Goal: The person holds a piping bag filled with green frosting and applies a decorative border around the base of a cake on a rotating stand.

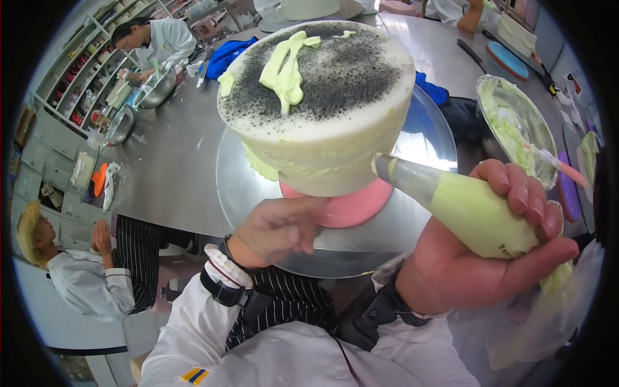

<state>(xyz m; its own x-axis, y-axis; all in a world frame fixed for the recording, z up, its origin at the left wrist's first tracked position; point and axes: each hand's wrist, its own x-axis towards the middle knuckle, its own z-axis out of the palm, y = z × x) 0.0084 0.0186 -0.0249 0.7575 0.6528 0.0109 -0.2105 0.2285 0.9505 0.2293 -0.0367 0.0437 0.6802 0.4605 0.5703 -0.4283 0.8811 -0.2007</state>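
A piping bag (480,209) filled with pale green cream lies in my right hand (480,261), its fingers wrapped round it. The bag's metal tip points left, close to the lower right side of a tall round white cake (322,151). Dark specks cover much of the cake's top, along with a smear of green cream (284,68). Green cream also clings to its lower left side. Under the cake is a pink disc (351,209) on a clear round turntable (245,193). My left hand (277,231) is at the turntable's near left, index finger stretched towards the disc, holding nothing visible.
A metal bowl (548,148) smeared with green cream stands at right, a pink-handled spatula (570,173) in it. Blue cloth (225,59) lies behind the cake. One person (158,45) works over a bowl at upper left; another person (90,271) is at left.
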